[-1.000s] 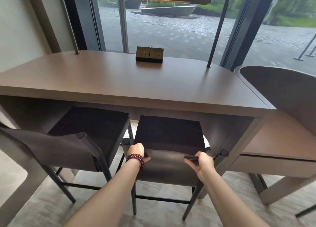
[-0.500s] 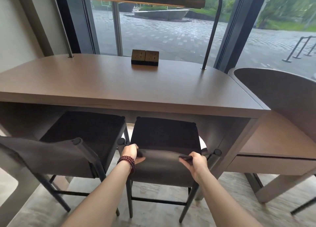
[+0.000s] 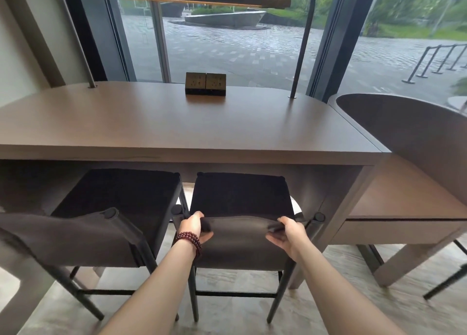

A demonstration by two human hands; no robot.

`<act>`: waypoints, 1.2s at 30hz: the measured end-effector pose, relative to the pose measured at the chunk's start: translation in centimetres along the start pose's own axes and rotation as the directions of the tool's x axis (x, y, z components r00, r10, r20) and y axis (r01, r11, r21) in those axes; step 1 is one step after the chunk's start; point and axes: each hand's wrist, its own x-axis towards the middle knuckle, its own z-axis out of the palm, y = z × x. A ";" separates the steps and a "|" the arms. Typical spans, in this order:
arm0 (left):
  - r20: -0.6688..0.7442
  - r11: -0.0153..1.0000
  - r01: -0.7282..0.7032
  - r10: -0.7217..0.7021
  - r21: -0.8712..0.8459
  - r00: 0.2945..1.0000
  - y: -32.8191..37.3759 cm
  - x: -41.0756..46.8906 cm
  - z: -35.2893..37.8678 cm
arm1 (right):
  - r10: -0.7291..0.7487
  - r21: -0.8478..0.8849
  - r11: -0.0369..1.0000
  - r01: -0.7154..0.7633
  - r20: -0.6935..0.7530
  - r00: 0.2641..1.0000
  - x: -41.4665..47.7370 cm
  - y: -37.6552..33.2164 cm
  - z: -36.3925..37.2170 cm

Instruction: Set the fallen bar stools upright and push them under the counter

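Note:
Two dark bar stools stand upright at the brown counter (image 3: 177, 127). The right stool (image 3: 240, 195) has a black seat tucked partly under the counter edge and a grey fabric backrest. My left hand (image 3: 194, 224), with a red bead bracelet on the wrist, grips the top left of that backrest. My right hand (image 3: 288, 230) grips its top right, fingers curled over the edge. The left stool (image 3: 118, 195) stands beside it, its seat also partly under the counter and its backrest toward me.
A double power socket block (image 3: 205, 83) sits at the counter's back. Two thin lamp posts (image 3: 302, 56) rise from the counter to a bar light. A curved bench seat (image 3: 404, 142) adjoins the counter on the right. Glass windows stand behind.
The right stool has slid a little further under the counter with both hands still on its backrest. My view has moved closer and slightly lower.

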 end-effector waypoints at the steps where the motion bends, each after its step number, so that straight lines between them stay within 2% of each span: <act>1: -0.004 1.000 0.000 0.000 0.002 1.000 -0.2 -0.2 0.0 | 0.007 -0.022 1.000 -0.007 -0.006 1.000 -0.1 0.0 -0.1; 6: -0.001 0.996 -0.002 0.002 -0.085 1.000 0.4 -0.1 0.4 | -0.074 -0.010 0.997 0.073 -0.186 0.980 -0.5 -0.4 -0.2; 10: 0.028 0.996 -0.028 0.030 -0.080 0.999 0.4 0.0 0.5 | -0.090 0.079 0.991 0.107 -0.191 0.977 -0.5 -1.1 0.2; 16: 0.013 0.991 -0.005 0.007 -0.136 1.000 0.1 0.1 2.2 | -0.127 0.031 0.990 0.134 -0.166 0.978 0.6 -2.0 -1.4; 19: -0.040 0.992 -0.021 0.017 -0.120 0.999 -0.1 0.3 2.3 | -0.096 -0.003 0.995 0.097 -0.130 0.987 0.7 -2.2 -1.8; 22: -0.009 0.997 0.009 -0.009 -0.075 1.000 -0.5 0.0 1.9 | -0.061 -0.007 0.998 0.060 -0.099 0.993 0.2 -1.9 -1.9; 25: 0.066 0.988 0.119 -0.126 0.101 0.990 -0.9 -1.3 2.1 | -0.056 -0.007 0.998 0.056 -0.104 0.993 -0.9 -1.5 -1.5; 27: 0.149 0.962 0.138 -0.176 0.235 0.973 -1.4 -2.8 3.1 | -0.063 -0.002 0.998 0.063 -0.101 0.993 -1.8 -1.2 -1.2; 32: 0.358 0.967 0.009 -0.102 0.254 0.928 -3.5 -7.0 7.3 | -0.091 0.068 0.993 0.098 -0.103 0.990 -4.8 -0.6 -1.5; 36: 0.437 0.956 -0.072 -0.063 0.284 0.897 -5.3 -9.9 9.2 | -0.139 0.008 0.990 0.141 -0.101 0.985 -7.5 -0.3 -4.3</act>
